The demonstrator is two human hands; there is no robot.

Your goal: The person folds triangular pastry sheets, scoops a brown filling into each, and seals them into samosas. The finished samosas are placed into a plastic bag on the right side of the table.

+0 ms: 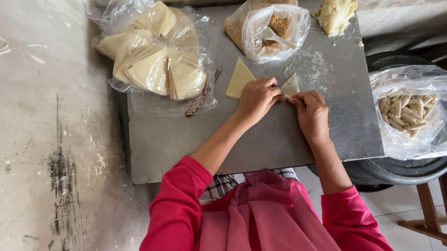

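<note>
On the grey metal tabletop (183, 143) lies a thin pale triangular pastry wrapper (291, 84), and both hands pinch it. My left hand (257, 98) covers its near left part with curled fingers. Touching the wrapper's right edge is my right hand (312, 113), fingertips meeting those of the left. A small stack of more triangular wrappers (238, 79) lies just left of my left hand. What sits inside the wrapper under the fingers is hidden.
A big plastic-wrapped pile of wrappers (153, 58) fills the back left. At the back stands a bag of brown filling with a white spoon (275, 33), beside a lump of pale dough (336, 13). A bag of finished rolls (406, 111) rests in a round pan at the right.
</note>
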